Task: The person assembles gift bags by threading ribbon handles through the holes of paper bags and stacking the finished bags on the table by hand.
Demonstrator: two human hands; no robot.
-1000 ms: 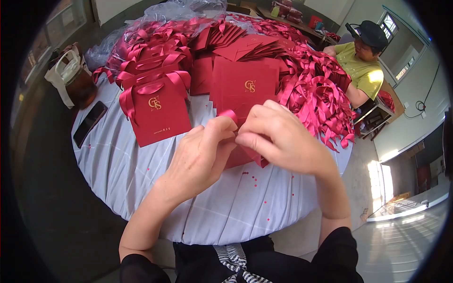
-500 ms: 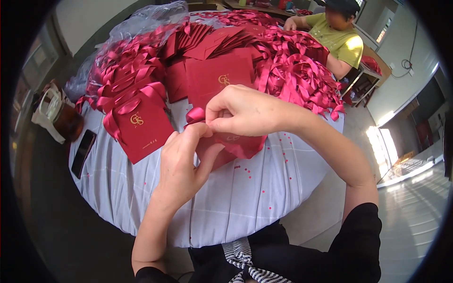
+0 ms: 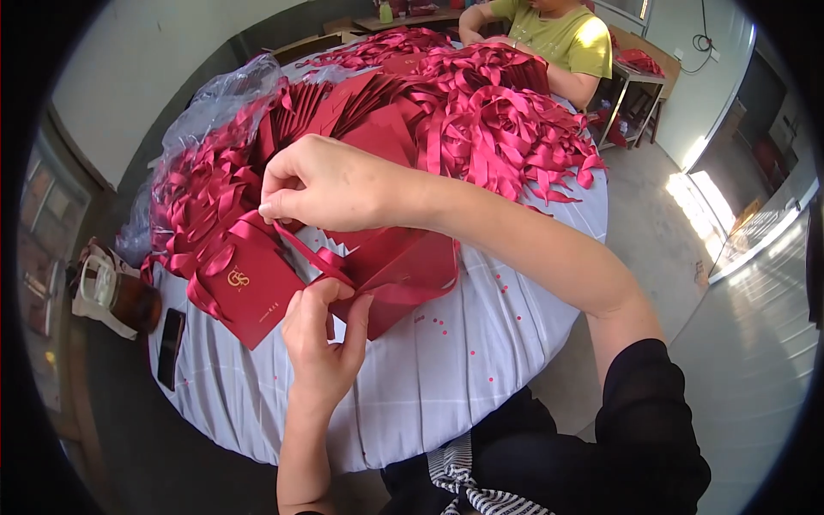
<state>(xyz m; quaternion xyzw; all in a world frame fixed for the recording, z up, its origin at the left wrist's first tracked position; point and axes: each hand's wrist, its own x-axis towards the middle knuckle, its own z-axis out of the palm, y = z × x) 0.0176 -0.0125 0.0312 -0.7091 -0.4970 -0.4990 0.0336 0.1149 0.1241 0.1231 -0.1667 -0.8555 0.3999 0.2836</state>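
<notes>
My right hand point(image 3: 339, 184) pinches a red satin ribbon point(image 3: 300, 246) and holds it stretched up to the left. The ribbon runs down to the top edge of a dark red paper gift bag point(image 3: 399, 275). My left hand point(image 3: 324, 339) is closed, thumb and fingertips gripping the bag's edge where the ribbon passes; exactly how the ribbon is threaded there is hidden. A loop of ribbon also lies across the bag's front. Just left of my hands lies another red gift bag point(image 3: 257, 300) with a gold emblem and a ribbon handle.
Behind are stacked flat red bags point(image 3: 365, 124), a heap of loose ribbons point(image 3: 506, 137) and clear plastic wrapping point(image 3: 227, 99). A phone point(image 3: 171, 348) lies at the left edge of the cloth-covered round table point(image 3: 412, 395). A person in a yellow-green shirt point(image 3: 558, 39) works across it.
My right hand has moved left and away from my left hand, drawing the ribbon out into a taut strip. The left hand stays at the bag's edge. The view has shifted.
</notes>
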